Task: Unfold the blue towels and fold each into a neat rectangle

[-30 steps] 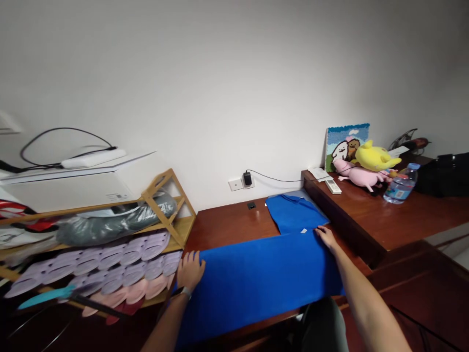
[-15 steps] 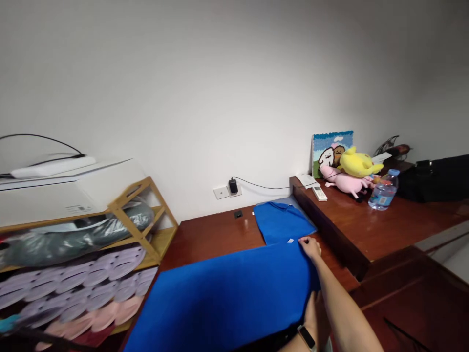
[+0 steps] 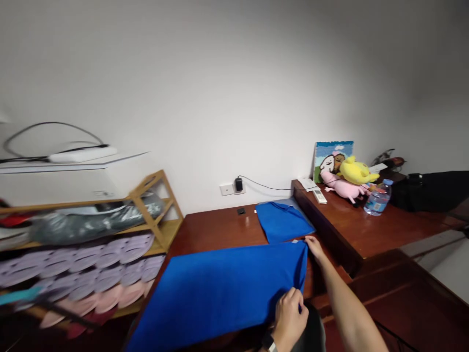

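Observation:
A large blue shirt (image 3: pixel 220 283) lies spread over the dark wooden desk, its right end pulled into a raised fold. My right hand (image 3: pixel 314 246) pinches the far right corner of it, beside a small white label. Nearer to me, my left hand (image 3: pixel 291 310), with a watch on the wrist, is closed on the near right part of the same shirt. Behind it lies a second blue shirt (image 3: pixel 282 220), folded, with its neckline toward the wall. Neither hand touches that one.
A raised desk section (image 3: pixel 351 230) on the right holds soft toys (image 3: pixel 342 187), a water bottle (image 3: pixel 378 198), a remote (image 3: pixel 319 196) and a black bag (image 3: pixel 428 190). To the left stands a wooden rack (image 3: pixel 172 234) with several slippers (image 3: pixel 137 248). A charger (image 3: pixel 239 184) is plugged into the wall.
My left hand has moved left from behind the right forearm, taking the shirt's near right part with it. The right end of the shirt has lifted and folded inward; my right hand keeps its corner.

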The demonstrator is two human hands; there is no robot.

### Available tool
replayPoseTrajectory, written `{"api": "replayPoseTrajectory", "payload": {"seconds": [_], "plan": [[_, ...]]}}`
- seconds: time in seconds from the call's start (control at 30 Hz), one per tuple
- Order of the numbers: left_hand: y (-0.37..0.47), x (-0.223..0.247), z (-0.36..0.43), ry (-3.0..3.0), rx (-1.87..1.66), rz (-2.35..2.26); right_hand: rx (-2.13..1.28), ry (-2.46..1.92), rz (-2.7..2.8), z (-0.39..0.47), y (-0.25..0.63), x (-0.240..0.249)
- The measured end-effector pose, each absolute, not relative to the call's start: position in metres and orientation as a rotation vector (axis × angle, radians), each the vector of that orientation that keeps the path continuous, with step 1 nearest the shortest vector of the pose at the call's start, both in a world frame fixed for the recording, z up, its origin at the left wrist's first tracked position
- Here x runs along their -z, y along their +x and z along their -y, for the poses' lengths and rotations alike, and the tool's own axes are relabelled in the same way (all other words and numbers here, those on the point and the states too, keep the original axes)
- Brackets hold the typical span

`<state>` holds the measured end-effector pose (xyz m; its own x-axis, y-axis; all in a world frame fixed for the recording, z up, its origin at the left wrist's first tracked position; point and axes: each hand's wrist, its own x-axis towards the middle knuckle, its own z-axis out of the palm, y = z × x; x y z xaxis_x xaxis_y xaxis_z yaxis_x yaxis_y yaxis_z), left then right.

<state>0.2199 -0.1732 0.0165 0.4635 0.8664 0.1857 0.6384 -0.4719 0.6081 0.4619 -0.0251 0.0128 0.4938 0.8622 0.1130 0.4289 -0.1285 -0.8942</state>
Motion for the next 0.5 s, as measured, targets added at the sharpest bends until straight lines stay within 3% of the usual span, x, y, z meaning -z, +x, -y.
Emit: {"api": "replayPoseTrajectory", "payload": {"seconds": [0.27, 0.5], "plan": [[0.082, -0.078, 0.183, 2.179, -1.069, -1.107, -0.857, -1.575, 1.373, -0.003, 0.37, -0.079], [-0.092, -0.079, 0.203, 1.61, -1.272, -1.438, -0.835, -1.35, 1.894, -0.084, 0.149, -0.122]]}}
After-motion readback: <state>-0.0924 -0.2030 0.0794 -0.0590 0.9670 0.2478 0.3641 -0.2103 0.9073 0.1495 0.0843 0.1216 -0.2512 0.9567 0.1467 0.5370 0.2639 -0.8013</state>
